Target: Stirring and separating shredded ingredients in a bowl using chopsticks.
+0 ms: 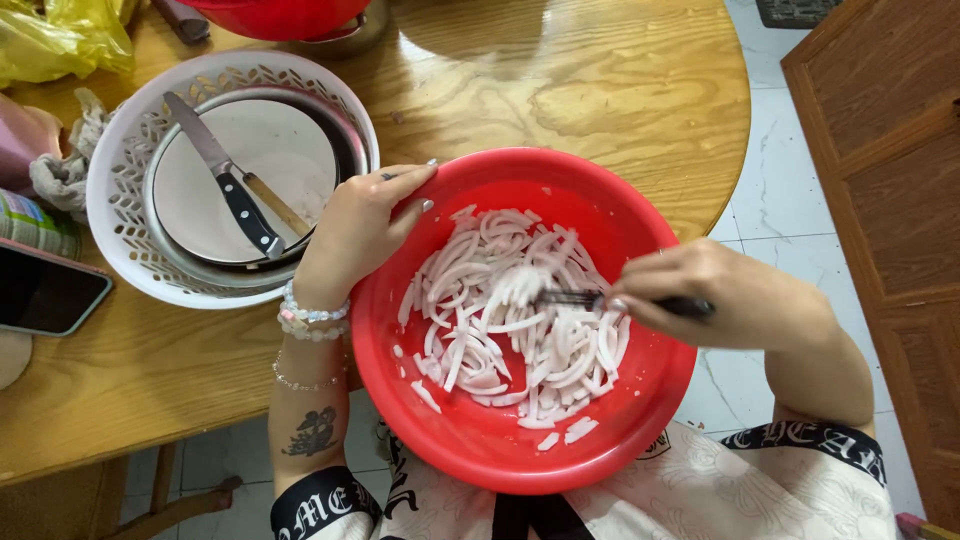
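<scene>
**Two hands at a red bowl of pale strips**

At the left edge of the round wooden table [620, 90] lies a dark phone [45, 292], screen up. Just beside it stands a white openwork basket [120, 215] holding a metal dish [250, 170], with a black-handled knife [222, 177] lying across the dish. The left hand [360, 225], beaded bracelets at its wrist, rests on the left rim of the red bowl [480, 450]; fingers are curled over the rim, thumb inside, gripping it. The bowl juts past the table's near edge, over the person's lap. Inside it lies a heap of pale, whitish-pink strips [510, 320]. The right hand [720, 295] reaches in over the right rim, fingers closed tight round the dark handle of a fork [575, 298], whose tines are buried in the strips.
</scene>
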